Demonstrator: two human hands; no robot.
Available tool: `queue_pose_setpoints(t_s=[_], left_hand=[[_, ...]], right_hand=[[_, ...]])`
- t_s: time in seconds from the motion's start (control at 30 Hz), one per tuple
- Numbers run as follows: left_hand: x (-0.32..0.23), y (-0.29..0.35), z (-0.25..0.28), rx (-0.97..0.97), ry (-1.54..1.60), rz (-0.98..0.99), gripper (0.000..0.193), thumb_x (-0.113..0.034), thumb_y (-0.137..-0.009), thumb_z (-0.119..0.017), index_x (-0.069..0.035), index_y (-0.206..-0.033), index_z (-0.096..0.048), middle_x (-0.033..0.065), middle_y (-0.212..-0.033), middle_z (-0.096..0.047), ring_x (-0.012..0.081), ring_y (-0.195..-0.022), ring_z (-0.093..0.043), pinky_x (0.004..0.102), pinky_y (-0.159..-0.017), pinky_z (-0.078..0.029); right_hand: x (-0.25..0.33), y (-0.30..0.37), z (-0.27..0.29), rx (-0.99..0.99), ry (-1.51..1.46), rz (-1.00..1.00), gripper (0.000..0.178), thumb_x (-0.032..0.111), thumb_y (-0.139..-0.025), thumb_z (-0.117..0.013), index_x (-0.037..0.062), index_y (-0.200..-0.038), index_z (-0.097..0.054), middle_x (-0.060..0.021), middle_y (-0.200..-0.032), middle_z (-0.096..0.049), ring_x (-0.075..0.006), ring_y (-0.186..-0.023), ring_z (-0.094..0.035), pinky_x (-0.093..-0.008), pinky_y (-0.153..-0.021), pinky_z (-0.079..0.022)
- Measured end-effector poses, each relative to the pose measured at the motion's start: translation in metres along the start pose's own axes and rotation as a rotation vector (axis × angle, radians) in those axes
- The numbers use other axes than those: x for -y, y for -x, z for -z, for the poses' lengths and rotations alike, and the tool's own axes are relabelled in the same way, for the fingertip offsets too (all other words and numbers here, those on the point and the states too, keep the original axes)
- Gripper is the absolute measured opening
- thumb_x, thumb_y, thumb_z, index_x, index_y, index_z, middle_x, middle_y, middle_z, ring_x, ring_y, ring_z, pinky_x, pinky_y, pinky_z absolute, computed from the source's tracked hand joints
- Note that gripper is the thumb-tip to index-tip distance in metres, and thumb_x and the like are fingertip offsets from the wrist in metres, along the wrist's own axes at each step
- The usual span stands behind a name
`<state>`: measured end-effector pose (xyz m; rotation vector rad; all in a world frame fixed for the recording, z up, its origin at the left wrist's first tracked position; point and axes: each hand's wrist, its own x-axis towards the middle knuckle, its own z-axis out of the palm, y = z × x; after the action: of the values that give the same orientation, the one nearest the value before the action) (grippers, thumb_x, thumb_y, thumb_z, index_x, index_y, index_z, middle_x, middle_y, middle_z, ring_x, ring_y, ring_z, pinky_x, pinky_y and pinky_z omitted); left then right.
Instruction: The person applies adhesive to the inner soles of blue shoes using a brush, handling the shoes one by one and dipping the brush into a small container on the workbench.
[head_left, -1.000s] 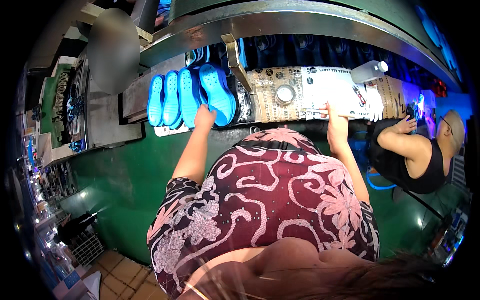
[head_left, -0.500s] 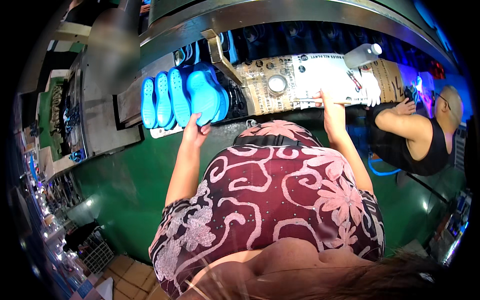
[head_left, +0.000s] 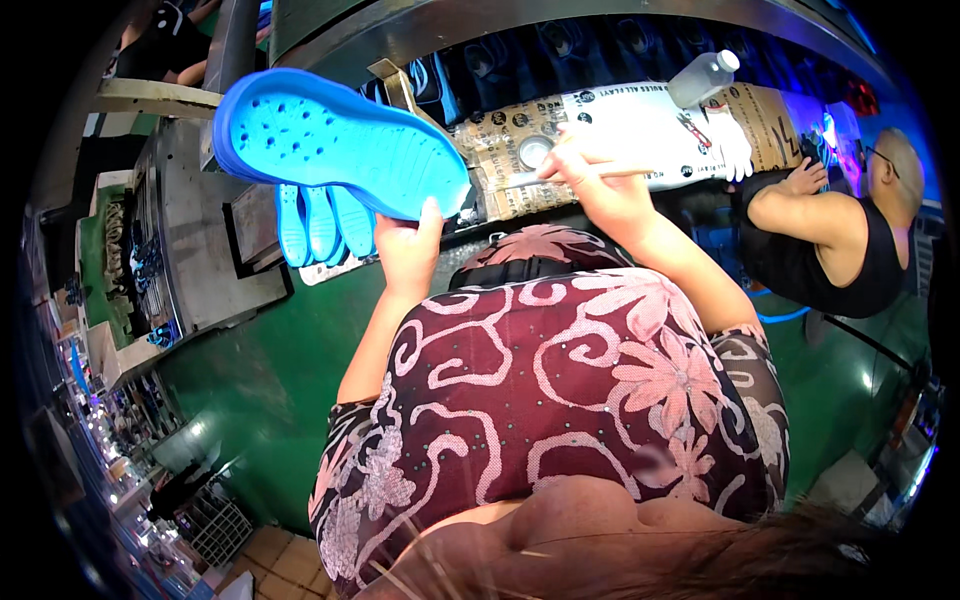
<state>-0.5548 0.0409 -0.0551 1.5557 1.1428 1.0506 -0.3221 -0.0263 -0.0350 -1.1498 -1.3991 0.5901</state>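
Note:
My left hand (head_left: 410, 245) is closed on the heel end of a bright blue shoe sole (head_left: 340, 140), raised and tilted so its holed inner face shows. More blue seems stacked behind its left edge. My right hand (head_left: 600, 190) pinches a thin brush (head_left: 628, 170) with a pale handle; its tip points left toward the heel, apart from it. Just beyond the tip is a small round container (head_left: 535, 151) with a white inside. Several more blue soles (head_left: 318, 228) stand in a row at the bench's left, partly hidden by the raised one.
Cardboard (head_left: 500, 130) and a white sheet (head_left: 620, 125) cover the bench. On it are a translucent bottle (head_left: 703, 80) and a white glove (head_left: 735, 150). A metal bracket (head_left: 395, 85) rises beside the sole. A co-worker (head_left: 850, 225) sits at the right. Dark shoes (head_left: 570, 50) line the back.
My left hand has lifted a sole from the row and brought it up and toward me. My right hand has moved left with the brush, closer to the sole.

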Motion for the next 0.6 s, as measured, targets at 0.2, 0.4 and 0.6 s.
queue_pose_setpoints(t_s=[0.2, 0.4, 0.6], left_hand=[[-0.015, -0.004, -0.017, 0.049, 0.026, -0.136, 0.028, -0.003, -0.079, -0.06, 0.003, -0.105, -0.053, 0.0095, -0.097, -0.06, 0.0166, -0.087, -0.057, 0.0293, -0.079, -0.045], [-0.021, 0.0, -0.022, 0.083, -0.037, -0.174, 0.023, -0.005, -0.078, -0.061, 0.002, -0.099, -0.056, 0.0081, -0.09, -0.063, 0.0155, -0.08, -0.059, 0.029, -0.074, -0.046], [-0.012, -0.001, -0.028, 0.038, -0.01, -0.184, 0.023, -0.006, -0.077, -0.062, 0.002, -0.098, -0.056, 0.0088, -0.091, -0.063, 0.0151, -0.081, -0.058, 0.0288, -0.074, -0.046]], right_hand=[[0.01, -0.008, -0.007, 0.021, 0.225, 0.249, 0.016, 0.01, -0.081, -0.057, 0.0061, -0.066, -0.063, -0.0046, -0.061, -0.057, -0.0203, -0.061, -0.053, -0.0358, -0.076, -0.04], [0.006, -0.004, -0.013, -0.055, 0.326, 0.332, 0.014, 0.012, -0.075, -0.063, 0.0071, -0.062, -0.06, -0.004, -0.056, -0.051, -0.0224, -0.056, -0.049, -0.0336, -0.062, -0.039], [0.008, 0.002, -0.004, -0.078, 0.339, 0.269, 0.015, 0.013, -0.075, -0.063, 0.0079, -0.061, -0.06, -0.0042, -0.054, -0.05, -0.0231, -0.053, -0.05, -0.035, -0.066, -0.041]])
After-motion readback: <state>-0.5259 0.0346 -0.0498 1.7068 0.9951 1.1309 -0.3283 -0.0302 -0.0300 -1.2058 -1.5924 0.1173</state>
